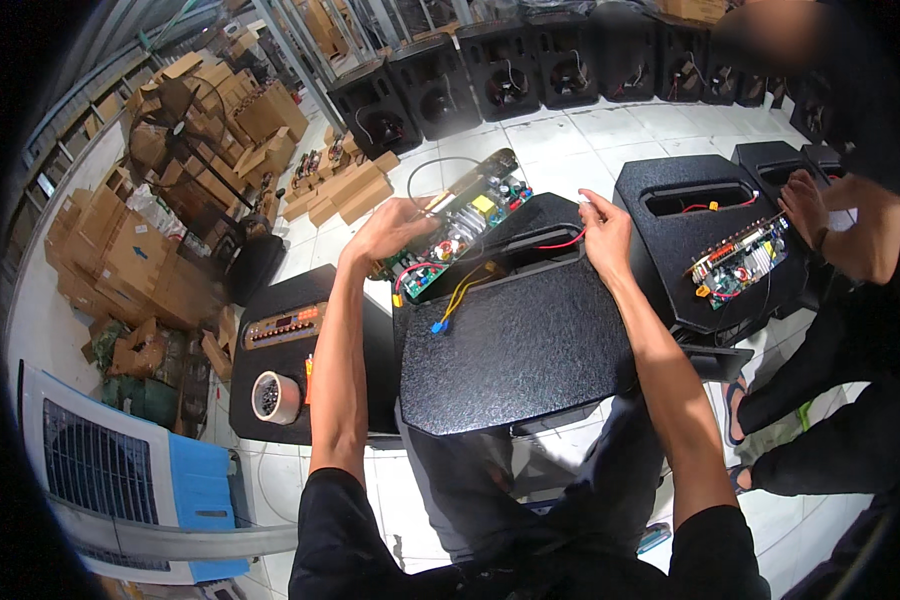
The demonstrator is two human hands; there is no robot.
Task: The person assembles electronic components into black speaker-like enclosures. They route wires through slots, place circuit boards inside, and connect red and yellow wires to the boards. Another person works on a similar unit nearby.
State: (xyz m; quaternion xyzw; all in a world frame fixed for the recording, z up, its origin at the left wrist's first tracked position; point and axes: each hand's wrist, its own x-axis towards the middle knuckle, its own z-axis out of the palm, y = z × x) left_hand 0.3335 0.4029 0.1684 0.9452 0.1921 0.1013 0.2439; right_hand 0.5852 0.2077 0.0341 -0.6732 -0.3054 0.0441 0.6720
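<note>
A black speaker cabinet with a slot-shaped handle opening lies in front of me. Over its far left corner, my left hand grips the edge of an amplifier circuit board, which is tilted and crowded with components and a silver heat sink. My right hand is closed in a pinch on a small white connector, beside the right end of the opening. A red wire runs from the opening toward that hand. Yellow wires with blue terminals lie across the cabinet's top.
Left, another cabinet carries a control panel and a tub of screws. A co-worker's hand is by a board on the right-hand cabinet. Beyond are a fan, cartons and several open cabinets.
</note>
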